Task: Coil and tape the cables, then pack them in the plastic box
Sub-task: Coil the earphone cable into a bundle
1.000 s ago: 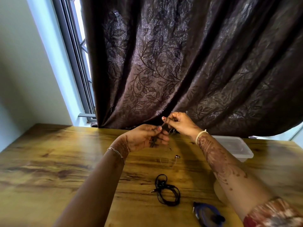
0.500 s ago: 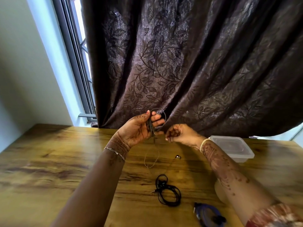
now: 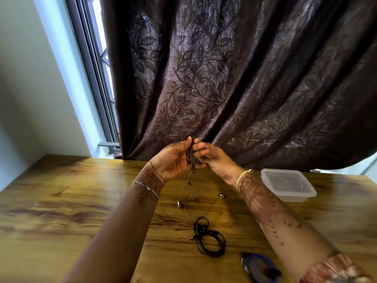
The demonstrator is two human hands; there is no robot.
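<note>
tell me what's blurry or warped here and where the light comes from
Head view: daylight comes from the window, the curtain blocks most; the wide lens tilts its frame; the blue cable and sleeve at bottom right are blurred, the black cable coil is sharp.

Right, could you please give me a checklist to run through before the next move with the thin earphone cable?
1. Coil gripped: ok. The left hand holds the thin dark earphone cable bundled in loops.
2. Feeding hand ready: ok. The right hand pinches the cable beside the bundle.
3. Tail wound in: not ok. Loose wire hangs down, and two metal earbuds lie on the wooden table.
4. Tape within reach: cannot tell. None is in view.
5. Clear plastic box open for packing: not ok. Its lid looks shut.
</note>
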